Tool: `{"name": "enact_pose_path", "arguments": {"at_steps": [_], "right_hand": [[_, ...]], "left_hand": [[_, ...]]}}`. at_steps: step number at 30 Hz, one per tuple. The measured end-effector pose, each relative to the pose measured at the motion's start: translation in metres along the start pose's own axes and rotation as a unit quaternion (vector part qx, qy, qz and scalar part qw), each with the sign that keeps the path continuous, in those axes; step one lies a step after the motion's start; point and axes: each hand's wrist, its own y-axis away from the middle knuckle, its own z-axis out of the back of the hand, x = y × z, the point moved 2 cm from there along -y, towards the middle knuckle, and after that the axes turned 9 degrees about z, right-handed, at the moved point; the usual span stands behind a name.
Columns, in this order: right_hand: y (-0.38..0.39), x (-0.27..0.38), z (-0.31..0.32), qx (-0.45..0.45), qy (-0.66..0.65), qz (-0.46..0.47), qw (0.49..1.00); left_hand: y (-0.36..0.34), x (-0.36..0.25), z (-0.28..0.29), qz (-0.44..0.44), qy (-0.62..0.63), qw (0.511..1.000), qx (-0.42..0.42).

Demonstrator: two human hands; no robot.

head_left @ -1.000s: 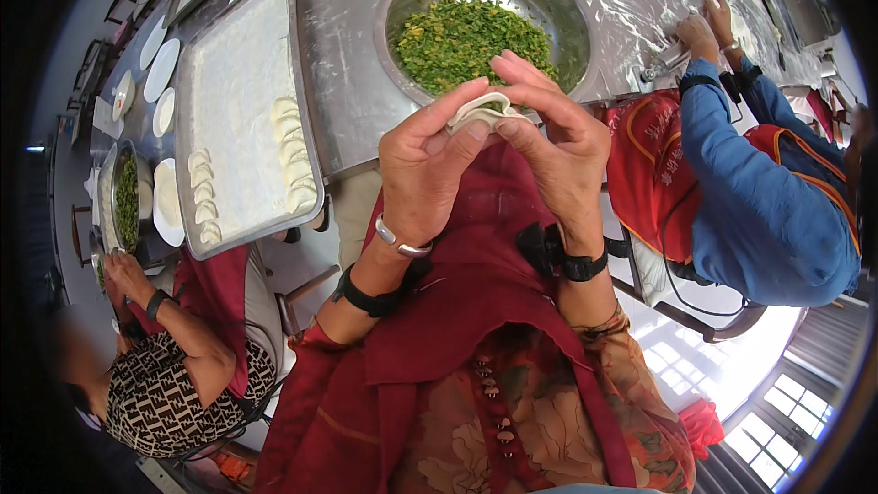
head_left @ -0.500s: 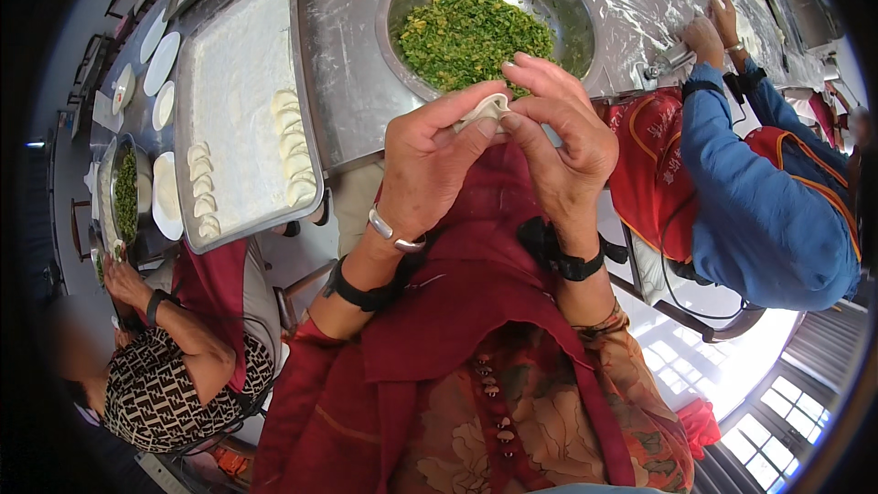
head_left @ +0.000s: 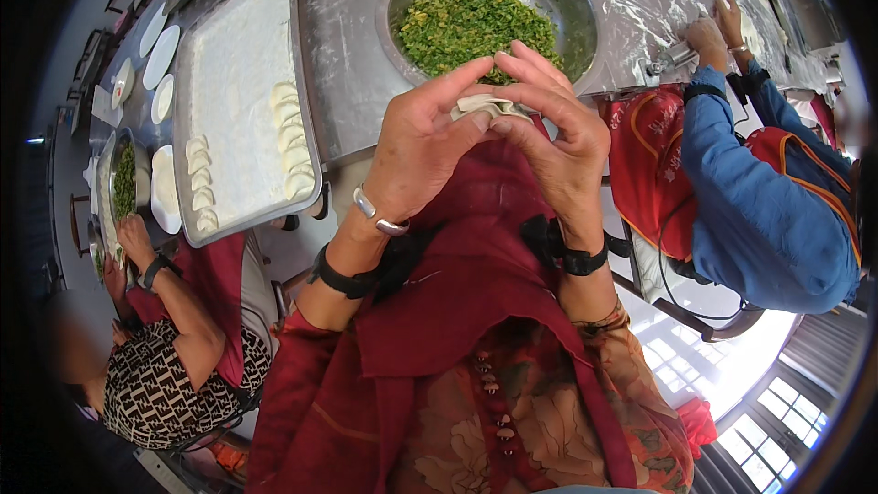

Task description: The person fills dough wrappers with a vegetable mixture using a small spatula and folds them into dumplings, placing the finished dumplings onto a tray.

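Observation:
Between my two hands is a pale dumpling (head_left: 491,107), its dough folded over and its edge wavy. My left hand (head_left: 430,133) pinches one end with thumb and fingers. The other end sits between the thumb and forefinger of my right hand (head_left: 556,128), whose other fingers arch above it. Whatever is inside the dough is hidden. Just beyond my fingertips stands a wide steel bowl (head_left: 583,37) with chopped green filling (head_left: 476,29) in it.
To the left, a floured metal tray (head_left: 242,82) carries two rows of finished dumplings (head_left: 291,142). White plates (head_left: 161,57) lie past it. A co-worker's hand (head_left: 137,242) reaches near another filling bowl at left. At right, another co-worker's hands (head_left: 713,29) rest over the floured table (head_left: 631,32).
My hands have shifted slightly, and the dumpling now shows a longer, wavy edge. The left co-worker's hand has moved up toward the green filling.

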Motion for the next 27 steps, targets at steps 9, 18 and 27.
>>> {"name": "enact_pose_path", "arguments": {"at_steps": [9,18,27], "right_hand": [[0.003,-0.006,-0.004,-0.096,-0.065,-0.022,0.993],[-0.004,0.003,-0.018,-0.163,-0.108,-0.011,0.981],[-0.009,0.006,-0.013,-0.127,-0.021,0.058,0.990]], "left_hand": [[0.002,-0.001,-0.004,-0.005,0.053,0.999,-0.009],[0.003,0.017,-0.015,-0.057,0.197,0.978,-0.051],[0.006,0.016,-0.020,-0.121,0.146,0.981,-0.038]]}}
